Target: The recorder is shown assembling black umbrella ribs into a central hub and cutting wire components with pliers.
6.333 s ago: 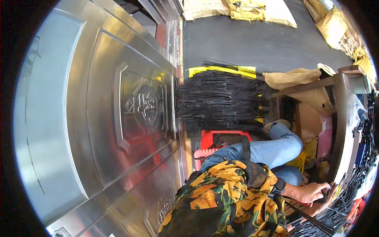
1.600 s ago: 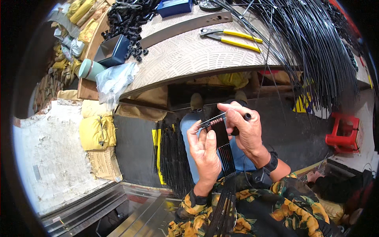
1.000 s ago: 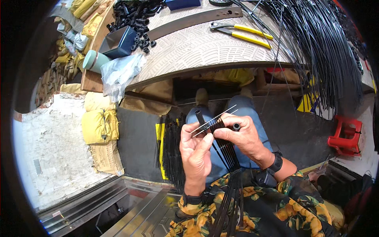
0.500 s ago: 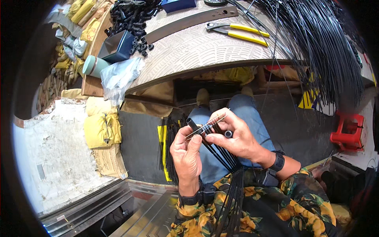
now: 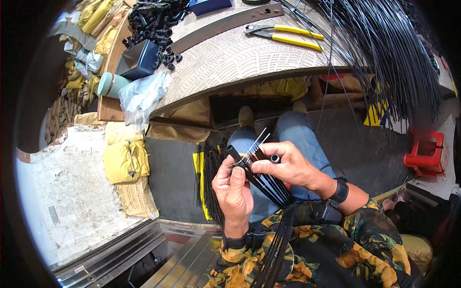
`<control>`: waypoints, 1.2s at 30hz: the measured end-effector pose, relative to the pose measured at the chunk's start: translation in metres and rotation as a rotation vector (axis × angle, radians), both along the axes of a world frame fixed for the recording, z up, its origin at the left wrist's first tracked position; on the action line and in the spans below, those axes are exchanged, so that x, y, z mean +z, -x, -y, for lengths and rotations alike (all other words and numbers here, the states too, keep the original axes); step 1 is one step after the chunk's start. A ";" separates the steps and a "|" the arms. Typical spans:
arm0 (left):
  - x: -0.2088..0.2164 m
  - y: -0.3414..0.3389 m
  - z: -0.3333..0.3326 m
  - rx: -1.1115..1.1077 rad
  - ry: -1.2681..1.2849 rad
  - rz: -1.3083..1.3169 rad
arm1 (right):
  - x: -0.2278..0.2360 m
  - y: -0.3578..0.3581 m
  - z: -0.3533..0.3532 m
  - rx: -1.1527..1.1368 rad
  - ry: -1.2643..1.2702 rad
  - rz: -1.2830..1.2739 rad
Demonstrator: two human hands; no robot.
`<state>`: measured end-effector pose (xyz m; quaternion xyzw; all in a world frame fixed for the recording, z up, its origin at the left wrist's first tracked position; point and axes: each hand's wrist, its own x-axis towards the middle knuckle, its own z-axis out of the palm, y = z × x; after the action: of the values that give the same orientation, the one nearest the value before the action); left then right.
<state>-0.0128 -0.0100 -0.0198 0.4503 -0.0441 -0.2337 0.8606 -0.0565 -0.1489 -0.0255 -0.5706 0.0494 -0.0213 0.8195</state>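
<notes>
While the left hand [image 5: 235, 189] pinches the ends of slender black rods [image 5: 287, 210] between thumb and fingers, the right hand [image 5: 294, 163], its thumb against them, curls round a hollow black tube [image 5: 275, 158]; the rods (straight, smooth, fanned like a comb) lie above blue denim legs [image 5: 300, 139], near the embossed tabletop [image 5: 225, 67]

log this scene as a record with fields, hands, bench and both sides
left hand: pinching thin rods beside a black tube
right hand: on the same rods, second black tube at its fingers
bench: yellow-handled pliers, blue box, heap of dark parts, long black rods
left side: yellow sack
right side: red stool
</notes>
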 end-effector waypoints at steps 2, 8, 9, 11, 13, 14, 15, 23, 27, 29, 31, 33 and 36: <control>-0.004 0.005 0.004 0.036 0.011 0.028 | 0.006 0.002 0.001 0.025 -0.062 -0.033; -0.022 0.005 0.016 0.059 0.110 0.060 | 0.005 0.007 0.025 -0.377 0.282 0.024; -0.017 0.004 0.019 0.045 0.172 0.041 | 0.008 0.007 0.037 -0.464 0.130 0.086; -0.010 0.007 0.023 0.022 0.227 -0.027 | 0.027 -0.010 0.054 -0.593 0.109 0.408; -0.005 0.011 0.024 -0.018 0.284 -0.093 | 0.052 -0.032 0.067 -0.421 0.394 0.579; -0.004 0.013 0.024 -0.036 0.279 -0.136 | 0.064 -0.046 0.064 -0.275 0.524 0.679; -0.003 0.013 0.024 -0.051 0.272 -0.176 | 0.076 -0.054 0.060 -0.057 0.508 0.470; 0.008 0.017 0.024 -0.014 0.303 -0.251 | 0.076 -0.070 0.057 0.418 0.260 0.016; 0.010 0.017 0.024 -0.024 0.181 -0.221 | 0.074 -0.069 0.058 0.403 0.318 0.007; 0.014 0.015 0.025 -0.018 0.180 -0.222 | 0.071 -0.072 0.057 0.386 0.390 0.026; 0.012 0.015 0.026 -0.010 0.180 -0.224 | 0.070 -0.072 0.058 0.385 0.383 -0.006; 0.005 0.015 0.026 -0.020 0.289 -0.219 | 0.068 -0.072 0.059 0.389 0.375 -0.036; 0.008 0.015 0.027 -0.009 0.210 -0.228 | 0.062 -0.073 0.060 0.365 0.409 -0.034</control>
<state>-0.0275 -0.0369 -0.0117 0.3280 0.0278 -0.2812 0.9014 0.0167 -0.2085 0.0370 -0.7240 -0.0457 0.1269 0.6765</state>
